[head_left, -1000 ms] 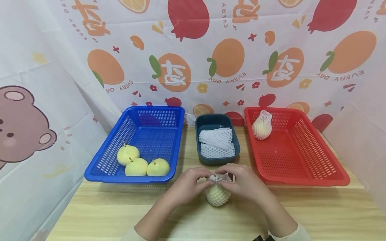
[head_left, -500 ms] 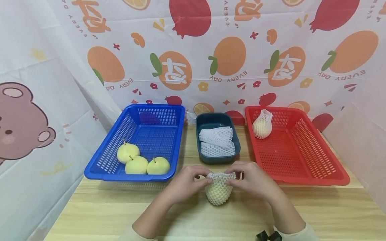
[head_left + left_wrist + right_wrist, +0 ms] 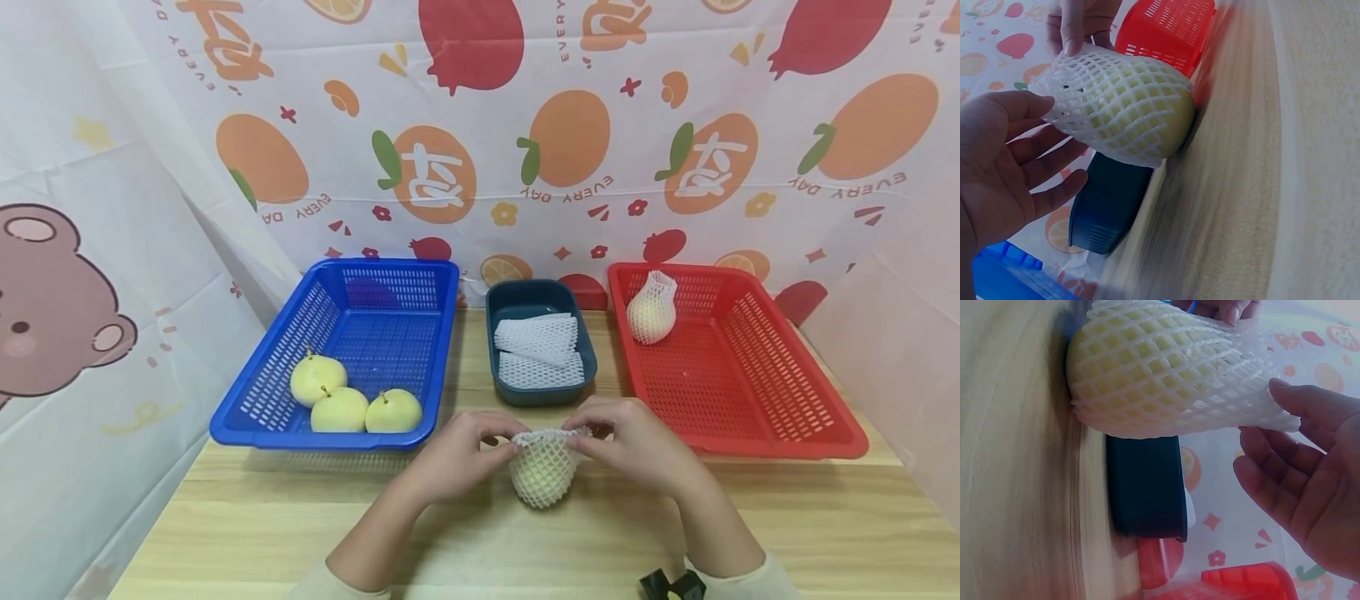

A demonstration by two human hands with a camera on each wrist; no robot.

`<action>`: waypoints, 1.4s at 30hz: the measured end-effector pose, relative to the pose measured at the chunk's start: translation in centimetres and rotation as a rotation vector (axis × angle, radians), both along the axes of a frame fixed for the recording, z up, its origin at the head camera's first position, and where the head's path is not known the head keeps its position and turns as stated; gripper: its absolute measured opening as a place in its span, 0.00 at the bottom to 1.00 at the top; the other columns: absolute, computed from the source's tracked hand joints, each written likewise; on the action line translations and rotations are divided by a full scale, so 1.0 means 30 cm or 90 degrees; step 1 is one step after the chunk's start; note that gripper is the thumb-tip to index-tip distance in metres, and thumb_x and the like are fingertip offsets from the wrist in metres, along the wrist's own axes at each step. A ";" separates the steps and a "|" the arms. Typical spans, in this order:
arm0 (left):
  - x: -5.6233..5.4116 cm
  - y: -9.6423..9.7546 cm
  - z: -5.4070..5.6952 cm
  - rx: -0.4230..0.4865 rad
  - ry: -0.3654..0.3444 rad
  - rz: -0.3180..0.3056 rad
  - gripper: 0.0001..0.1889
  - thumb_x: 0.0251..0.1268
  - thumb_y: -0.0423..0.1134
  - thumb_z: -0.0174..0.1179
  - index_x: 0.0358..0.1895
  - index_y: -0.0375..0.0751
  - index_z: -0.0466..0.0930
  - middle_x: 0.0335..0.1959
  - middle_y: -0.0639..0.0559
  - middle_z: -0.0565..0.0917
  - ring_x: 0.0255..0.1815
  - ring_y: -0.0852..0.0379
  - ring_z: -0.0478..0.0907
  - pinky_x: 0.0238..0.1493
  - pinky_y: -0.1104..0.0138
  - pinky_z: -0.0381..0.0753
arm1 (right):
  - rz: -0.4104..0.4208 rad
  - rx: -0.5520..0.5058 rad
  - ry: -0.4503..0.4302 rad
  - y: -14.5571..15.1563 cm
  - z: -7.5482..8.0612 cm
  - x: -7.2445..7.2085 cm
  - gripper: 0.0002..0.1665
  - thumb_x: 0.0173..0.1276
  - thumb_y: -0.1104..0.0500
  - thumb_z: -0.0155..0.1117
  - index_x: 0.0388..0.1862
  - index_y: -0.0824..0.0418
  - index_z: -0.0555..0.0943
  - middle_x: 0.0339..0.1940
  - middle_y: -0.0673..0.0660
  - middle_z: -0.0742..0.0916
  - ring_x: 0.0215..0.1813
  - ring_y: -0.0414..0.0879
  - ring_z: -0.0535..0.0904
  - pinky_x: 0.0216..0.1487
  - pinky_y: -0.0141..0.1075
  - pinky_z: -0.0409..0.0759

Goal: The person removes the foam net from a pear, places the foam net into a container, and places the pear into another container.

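A pale yellow pear (image 3: 543, 479) stands on the table at the front middle, inside a white foam net sleeve (image 3: 1129, 103). My left hand (image 3: 467, 454) pinches the sleeve's upper rim on the left side between thumb and forefinger; its other fingers are spread in the left wrist view. On the opposite side, my right hand (image 3: 636, 443) pinches the rim the same way, as the right wrist view shows at the sleeve's end (image 3: 1279, 412). Between the hands the sleeve's mouth is stretched wide above the pear.
Left, a blue basket (image 3: 390, 350) holds three bare pears (image 3: 340, 410). A dark green tray (image 3: 540, 400) behind my hands contains flat foam net sleeves (image 3: 537, 340). At the right, a red basket (image 3: 705, 387) holds one sleeved pear (image 3: 652, 317). A fruit-print cloth (image 3: 480, 167) hangs behind.
My hands have moved apart from close together over the pear's top, drawing the sleeve's mouth wider and straighter. The pear stays in about the same place.
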State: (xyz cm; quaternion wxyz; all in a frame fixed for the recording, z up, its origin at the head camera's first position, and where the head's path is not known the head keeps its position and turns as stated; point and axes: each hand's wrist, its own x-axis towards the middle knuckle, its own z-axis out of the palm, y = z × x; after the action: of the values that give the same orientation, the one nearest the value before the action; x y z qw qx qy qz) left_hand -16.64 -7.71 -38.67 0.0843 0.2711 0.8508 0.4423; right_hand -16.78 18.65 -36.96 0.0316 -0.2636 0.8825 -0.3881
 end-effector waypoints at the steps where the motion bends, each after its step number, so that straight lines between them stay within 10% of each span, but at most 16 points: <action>1: 0.000 0.000 -0.001 0.002 0.000 -0.002 0.11 0.65 0.36 0.63 0.48 0.51 0.87 0.45 0.63 0.87 0.49 0.63 0.80 0.51 0.58 0.83 | -0.002 0.000 -0.002 0.001 0.001 0.000 0.06 0.63 0.53 0.73 0.39 0.43 0.87 0.35 0.38 0.86 0.36 0.37 0.78 0.35 0.30 0.80; 22: 0.001 -0.001 -0.008 0.015 0.000 -0.027 0.09 0.69 0.41 0.60 0.48 0.52 0.87 0.46 0.61 0.87 0.51 0.61 0.80 0.51 0.58 0.82 | 0.069 0.007 0.061 -0.031 0.008 0.021 0.17 0.61 0.65 0.71 0.44 0.44 0.86 0.58 0.49 0.82 0.58 0.44 0.78 0.54 0.38 0.82; 34: 0.007 0.006 0.005 0.032 -0.003 -0.012 0.09 0.68 0.40 0.62 0.48 0.51 0.87 0.46 0.62 0.87 0.49 0.64 0.80 0.49 0.58 0.83 | 0.024 0.043 0.041 -0.043 0.008 0.023 0.11 0.62 0.57 0.73 0.44 0.45 0.87 0.48 0.41 0.83 0.51 0.38 0.80 0.52 0.35 0.83; 42: 0.007 0.019 -0.001 0.058 0.030 -0.004 0.09 0.67 0.41 0.63 0.48 0.49 0.87 0.44 0.59 0.88 0.45 0.64 0.82 0.48 0.64 0.84 | 0.040 -0.029 0.123 -0.055 0.006 0.023 0.13 0.59 0.63 0.74 0.42 0.50 0.87 0.41 0.43 0.87 0.42 0.36 0.81 0.42 0.32 0.84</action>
State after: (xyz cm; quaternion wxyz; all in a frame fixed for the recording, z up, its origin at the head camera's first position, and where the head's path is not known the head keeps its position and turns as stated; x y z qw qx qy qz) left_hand -16.42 -7.14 -38.71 0.0533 0.2873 0.8306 0.4741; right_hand -16.09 17.00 -36.79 -0.0474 -0.3277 0.8637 -0.3800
